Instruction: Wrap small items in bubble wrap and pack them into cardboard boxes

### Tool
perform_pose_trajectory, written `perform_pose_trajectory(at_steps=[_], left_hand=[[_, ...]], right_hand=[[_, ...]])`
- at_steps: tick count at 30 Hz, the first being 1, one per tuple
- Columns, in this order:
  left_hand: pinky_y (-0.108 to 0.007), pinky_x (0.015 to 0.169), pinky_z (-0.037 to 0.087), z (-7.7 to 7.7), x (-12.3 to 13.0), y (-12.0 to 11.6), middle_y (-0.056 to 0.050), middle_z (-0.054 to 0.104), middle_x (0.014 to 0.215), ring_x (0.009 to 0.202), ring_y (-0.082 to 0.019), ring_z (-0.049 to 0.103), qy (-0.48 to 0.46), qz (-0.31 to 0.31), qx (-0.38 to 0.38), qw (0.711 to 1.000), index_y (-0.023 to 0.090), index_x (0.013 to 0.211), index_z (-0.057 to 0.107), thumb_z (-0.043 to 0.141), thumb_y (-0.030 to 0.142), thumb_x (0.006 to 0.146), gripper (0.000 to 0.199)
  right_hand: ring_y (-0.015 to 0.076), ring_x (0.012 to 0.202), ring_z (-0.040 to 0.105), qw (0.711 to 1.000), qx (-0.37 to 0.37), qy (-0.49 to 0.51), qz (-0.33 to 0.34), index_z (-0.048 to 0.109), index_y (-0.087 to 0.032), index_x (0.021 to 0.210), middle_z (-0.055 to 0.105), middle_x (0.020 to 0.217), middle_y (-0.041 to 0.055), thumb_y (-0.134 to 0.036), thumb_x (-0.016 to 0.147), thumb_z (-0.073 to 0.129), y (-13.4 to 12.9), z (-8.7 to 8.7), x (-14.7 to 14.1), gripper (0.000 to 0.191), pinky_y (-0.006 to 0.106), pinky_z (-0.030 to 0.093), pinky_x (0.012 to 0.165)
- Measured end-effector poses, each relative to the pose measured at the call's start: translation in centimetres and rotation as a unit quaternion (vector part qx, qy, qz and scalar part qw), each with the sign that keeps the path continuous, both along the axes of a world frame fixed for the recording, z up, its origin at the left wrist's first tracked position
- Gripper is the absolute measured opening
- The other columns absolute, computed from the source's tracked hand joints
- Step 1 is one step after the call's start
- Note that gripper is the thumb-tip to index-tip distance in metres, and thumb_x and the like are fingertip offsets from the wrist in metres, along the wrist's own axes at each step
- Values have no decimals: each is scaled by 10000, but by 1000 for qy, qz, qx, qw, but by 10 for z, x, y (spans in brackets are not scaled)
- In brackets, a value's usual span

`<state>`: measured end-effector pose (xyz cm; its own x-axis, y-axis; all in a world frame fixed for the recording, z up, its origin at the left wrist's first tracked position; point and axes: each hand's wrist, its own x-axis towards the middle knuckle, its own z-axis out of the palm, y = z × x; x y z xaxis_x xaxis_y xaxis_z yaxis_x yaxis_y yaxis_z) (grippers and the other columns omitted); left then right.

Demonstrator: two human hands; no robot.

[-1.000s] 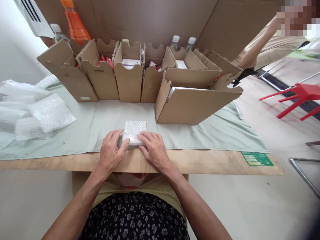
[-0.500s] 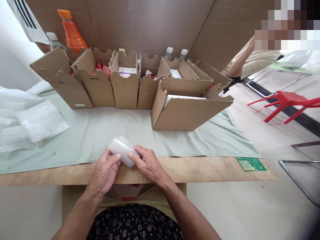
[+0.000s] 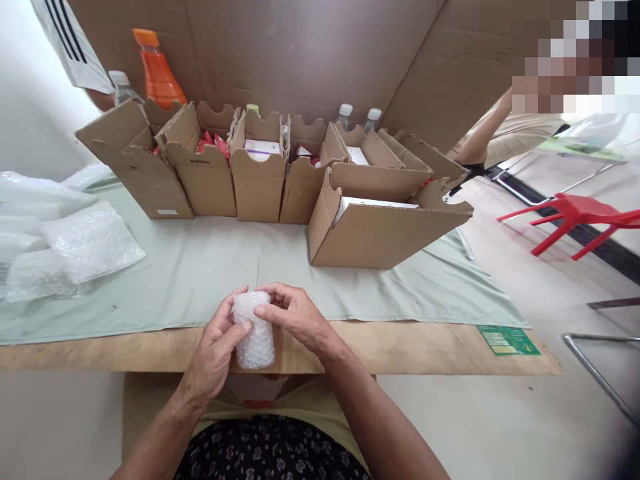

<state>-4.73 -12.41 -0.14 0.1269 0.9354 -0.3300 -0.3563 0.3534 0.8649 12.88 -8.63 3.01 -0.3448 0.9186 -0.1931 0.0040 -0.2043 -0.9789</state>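
Observation:
A small bundle of bubble wrap (image 3: 255, 343) is upright between my hands, over the table's wooden front edge. What the wrap covers, if anything, cannot be made out. My left hand (image 3: 215, 350) grips its left side, with the thumb across the front. At the upper right, my right hand (image 3: 297, 317) closes on it, thumb on the front and fingers behind the top. More bubble wrap pouches (image 3: 93, 243) lie heaped on the cloth to the left.
Several open cardboard boxes (image 3: 259, 187) stand in a row at the back, holding red packets and white boxes. One box (image 3: 385, 233) sits nearer, at right. Behind are an orange bottle (image 3: 161, 77) and clear bottles. Another person's arm (image 3: 475, 143) and a red stool (image 3: 580, 210) are at right.
The bubble wrap bundle has turned from slanted to upright and come slightly down and right in view. Both hands have shifted their hold on it.

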Motion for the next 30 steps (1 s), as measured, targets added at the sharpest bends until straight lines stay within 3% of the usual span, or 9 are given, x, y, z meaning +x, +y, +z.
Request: perform_pose_trajectory(at_steps=[7,9,12,15,18,20,22,26,30], left_hand=[[-302,862,585,-1,-2,-3,-108,748,1217,1007,-226,728,96,-113,59,987,202,1602,372,768,483,872,876],[-313,847,594,1,-3,-3,-112,758,1152,974,-228,733,109,-140,91,980,177,1580,401,755,497,879,848],[-328,905,598,0,-9,-1,-97,761,1087,982,-220,734,128,-116,145,974,178,1518,489,723,499,909,728],[-327,884,616,-6,-16,2,-76,765,1012,913,-200,742,157,-73,169,970,194,1405,609,700,458,933,548],[-313,820,637,-14,-18,3,-72,778,963,861,-194,755,199,-58,201,958,198,1273,704,699,401,930,399],[-301,808,642,-18,-16,2,-68,790,952,865,-193,764,235,-51,241,940,205,1217,740,697,362,925,334],[-285,802,645,-20,-14,0,-57,797,950,860,-182,767,266,-43,286,919,218,1193,756,682,315,931,289],[-245,769,643,-17,-10,-1,-35,798,926,833,-160,767,291,-32,356,887,229,1154,766,649,223,937,247],[-223,746,635,-12,-10,1,-27,795,896,809,-148,766,292,-27,380,877,216,1123,763,634,186,936,229]], right_hand=[[132,760,553,990,15,-100,95,705,-168,1022,661,859,-3,-391,775,755,-1,13,19,335,270,424,704],[126,731,541,977,56,-165,120,707,-175,973,655,826,-8,-356,788,749,-6,31,34,262,263,411,668],[144,759,589,967,123,-197,108,725,-199,970,689,858,10,-351,819,764,-17,78,67,218,281,457,688],[157,769,635,966,196,-159,-63,731,-261,1003,711,882,15,-335,819,787,-19,133,106,206,299,497,675],[152,770,638,895,305,-118,-303,713,-257,917,700,904,20,-264,734,819,4,170,134,212,302,503,651],[131,706,614,860,321,-131,-374,685,-218,848,684,854,23,-207,721,795,31,178,145,169,288,488,613],[97,626,583,867,259,-174,-388,671,-179,832,667,767,16,-150,771,750,57,177,149,104,247,455,566],[56,562,572,891,122,-276,-339,682,-129,847,660,679,7,-77,851,722,92,171,144,66,171,421,527],[89,575,618,884,116,-341,-297,656,-129,809,664,666,24,-89,845,752,111,174,133,110,189,455,533]])
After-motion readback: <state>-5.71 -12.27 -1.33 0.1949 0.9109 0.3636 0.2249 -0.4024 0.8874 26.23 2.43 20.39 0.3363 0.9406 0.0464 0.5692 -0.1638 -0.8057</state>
